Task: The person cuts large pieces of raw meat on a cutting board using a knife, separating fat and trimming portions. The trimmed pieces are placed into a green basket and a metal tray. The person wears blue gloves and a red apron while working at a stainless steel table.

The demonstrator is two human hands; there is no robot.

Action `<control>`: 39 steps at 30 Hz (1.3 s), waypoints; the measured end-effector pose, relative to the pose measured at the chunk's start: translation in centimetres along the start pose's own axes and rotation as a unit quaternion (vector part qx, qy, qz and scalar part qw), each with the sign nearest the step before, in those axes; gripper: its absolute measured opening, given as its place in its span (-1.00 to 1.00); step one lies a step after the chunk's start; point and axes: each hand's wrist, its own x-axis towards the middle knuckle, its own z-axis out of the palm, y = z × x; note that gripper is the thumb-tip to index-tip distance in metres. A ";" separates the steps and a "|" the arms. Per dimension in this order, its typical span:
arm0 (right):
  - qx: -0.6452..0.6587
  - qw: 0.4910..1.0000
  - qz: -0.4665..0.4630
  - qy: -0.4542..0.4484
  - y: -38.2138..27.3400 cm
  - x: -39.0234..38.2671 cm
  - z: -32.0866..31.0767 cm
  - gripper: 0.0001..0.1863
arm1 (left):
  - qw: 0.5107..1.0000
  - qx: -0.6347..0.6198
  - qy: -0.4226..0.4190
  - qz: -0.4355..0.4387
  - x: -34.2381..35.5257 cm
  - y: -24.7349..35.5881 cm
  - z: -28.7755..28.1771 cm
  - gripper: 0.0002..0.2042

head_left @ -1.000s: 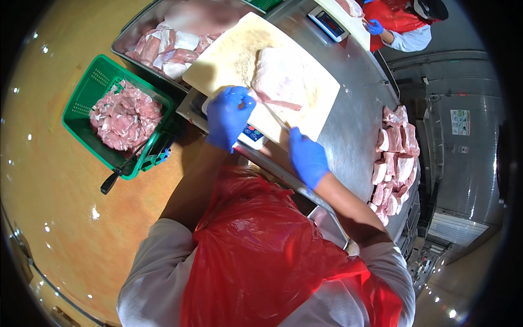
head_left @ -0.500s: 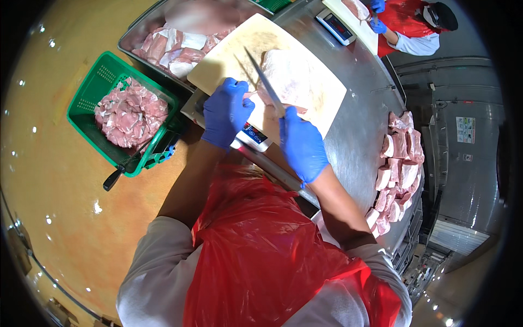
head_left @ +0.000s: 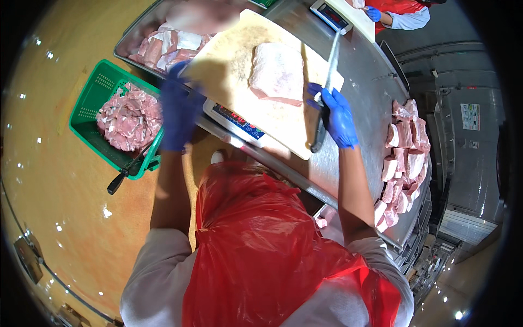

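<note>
A pale slab of raw meat (head_left: 277,71) lies on the white cutting board (head_left: 229,49), fat side up, with a pink cut edge facing me. In my right hand (head_left: 339,117), at the board's right edge, is a knife (head_left: 332,62) with a black handle, its long blade pointing away from me. My left hand (head_left: 180,109), in a blue glove like the right, is off the board, between it and the green basket. Motion smears its fingers, so whether it holds anything is unclear. Meat trimmings (head_left: 128,120) fill part of the green basket (head_left: 87,101).
A scale (head_left: 235,121) shows under the board's near edge. At the far left stands a metal tub (head_left: 128,38) with meat chunks. Several cut meat pieces (head_left: 403,158) sit on the steel table (head_left: 362,98) at right. A co-worker's gloved hand (head_left: 373,13) is beyond another scale (head_left: 331,17).
My left hand has moved left off the board and away from the meat. My right hand has swung the knife right, away from the slab. The slab now sits apart from both hands.
</note>
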 end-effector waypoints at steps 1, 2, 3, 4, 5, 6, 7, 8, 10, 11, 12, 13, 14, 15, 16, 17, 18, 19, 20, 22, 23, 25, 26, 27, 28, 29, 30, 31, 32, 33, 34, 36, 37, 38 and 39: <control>0.025 1.000 0.014 -0.012 0.1 0.8 0.6 -0.72 | 0.993 -0.008 -0.019 0.120 0.2 1.1 3.6 -0.57; 0.026 0.999 -0.001 -0.032 1.9 1.8 -0.1 -0.72 | 0.992 0.031 -0.108 0.063 1.0 3.3 6.8 -0.51; 0.013 0.999 -0.007 -0.038 0.5 1.2 2.3 -0.72 | 0.964 -0.060 -0.101 0.238 1.9 -0.3 9.7 -0.46; -0.010 0.999 -0.016 -0.026 0.6 0.8 2.6 -0.72 | 0.980 -0.018 -0.170 0.098 2.9 1.6 11.2 -0.49; -0.033 0.999 -0.026 -0.019 0.4 0.2 3.1 -0.71 | 0.966 -0.068 -0.203 0.143 4.6 0.3 11.7 -0.50; -0.016 0.999 -0.014 -0.031 0.0 -0.7 3.9 -0.70 | 0.948 -0.115 -0.231 0.189 7.0 -2.2 12.2 -0.52; 0.003 1.000 0.003 -0.028 0.1 -1.7 3.9 -0.69 | 0.919 -0.188 -0.335 0.093 8.6 -0.7 11.9 -0.54; 0.032 0.998 0.009 -0.053 0.4 -2.7 3.7 -0.68 | 0.877 -0.242 -0.415 -0.017 10.2 1.2 11.6 -0.57; 0.127 0.986 0.041 -0.100 -1.0 -5.6 5.2 -0.68 | 0.900 -0.181 -0.382 0.109 11.9 0.4 10.7 -0.68; 0.025 0.994 -0.019 -0.100 0.1 -5.9 4.7 -0.69 | 0.909 -0.169 -0.361 0.121 12.2 0.4 10.3 -0.74; -0.026 0.997 -0.007 -0.077 -0.2 -6.4 4.1 -0.70 | 0.930 -0.007 -0.269 0.250 11.9 0.3 9.7 -0.77; -0.075 0.996 0.005 -0.051 -0.5 -6.9 3.4 -0.70 | 0.901 0.152 -0.167 0.370 11.1 0.3 8.9 -0.80; -0.112 0.993 -0.012 -0.020 0.0 -7.1 3.0 -0.74 | 0.827 0.301 -0.053 0.472 9.8 0.5 8.4 -0.83; -0.200 0.979 -0.045 -0.021 0.0 -7.0 3.0 -0.76 | 0.959 0.137 -0.051 0.242 6.9 0.8 8.7 -0.84; -0.285 0.955 -0.076 -0.024 -0.1 -6.8 3.1 -0.77 | 0.998 -0.036 -0.045 -0.015 3.7 1.4 9.3 -0.84; -0.370 0.923 -0.105 -0.029 -0.4 -6.7 3.1 -0.78 | 0.999 -0.023 -0.025 -0.038 1.6 3.0 9.6 -0.85; -0.411 0.896 -0.162 -0.032 -1.3 -6.3 4.3 -0.78 | 0.998 -0.010 -0.004 -0.062 -0.3 4.9 9.8 -0.85; -0.426 0.889 -0.163 -0.044 -2.1 -5.7 5.6 -0.78 | 0.996 0.002 0.020 -0.086 -1.1 5.9 9.9 -0.86; -0.442 0.880 -0.166 -0.056 -3.1 -5.0 6.9 -0.78 | 0.996 0.014 0.016 -0.082 -1.4 5.7 9.9 -0.87; -0.455 0.869 -0.182 -0.071 -4.1 -3.3 9.0 -0.78 | 0.996 0.039 0.012 -0.075 -2.0 4.9 10.1 -0.88; -0.453 0.867 -0.194 -0.074 -4.3 -2.5 9.9 -0.78 | 0.998 0.032 0.024 -0.057 -2.2 4.8 10.1 -0.88; -0.455 0.860 -0.214 -0.081 -4.4 -1.9 10.8 -0.78 | 0.998 0.018 0.049 -0.023 -2.7 4.5 9.9 -0.89; -0.458 0.856 -0.222 -0.084 -4.3 -1.9 11.0 -0.79 | 0.998 0.040 0.039 -0.005 -2.9 4.1 9.4 -0.90; -0.464 0.852 -0.227 -0.086 -4.0 -1.8 11.1 -0.80 | 0.998 0.029 0.048 -0.024 -3.1 3.9 8.9 -0.91; -0.478 0.846 -0.219 -0.088 -3.6 -2.4 10.9 -0.80 | 0.997 0.019 0.057 -0.043 -3.3 3.7 8.3 -0.92; -0.492 0.840 -0.210 -0.089 -3.0 -3.5 10.1 -0.81 | 0.996 0.008 0.065 -0.062 -3.6 3.7 7.6 -0.92; -0.505 0.834 -0.202 -0.093 -2.3 -4.6 9.0 -0.81 | 0.993 0.022 0.096 -0.058 -3.9 3.9 6.6 -0.91; -0.540 0.814 -0.184 -0.109 -0.9 -5.7 7.4 -0.82 | 0.990 0.021 0.120 -0.064 -4.3 3.4 5.9 -0.90; -0.572 0.793 -0.166 -0.123 0.5 -7.0 5.3 -0.82 | 0.987 0.022 0.143 -0.067 -4.5 2.8 4.9 -0.88; -0.598 0.775 -0.157 -0.132 1.2 -8.4 3.5 -0.82 | 0.983 0.020 0.167 -0.069 -4.6 2.2 4.2 -0.87; -0.624 0.754 -0.149 -0.140 1.3 -9.3 1.8 -0.82 | 0.982 0.016 0.177 -0.069 -4.5 1.9 3.8 -0.84; -0.637 0.743 -0.126 -0.162 -0.2 -11.2 -0.6 -0.86 | 0.979 0.015 0.191 -0.070 -4.6 1.8 3.0 -0.80; -0.644 0.737 -0.114 -0.170 -1.1 -11.7 -1.1 -0.87 | 0.984 0.018 0.168 -0.063 -4.5 2.5 3.1 -0.78; -0.638 0.744 -0.136 -0.145 -1.6 -11.8 -1.1 -0.87 | 0.988 0.022 0.143 -0.055 -4.4 3.7 3.6 -0.76; -0.632 0.749 -0.159 -0.120 -2.2 -11.9 -1.1 -0.87 | 0.991 0.024 0.119 -0.046 -4.4 4.7 4.3 -0.74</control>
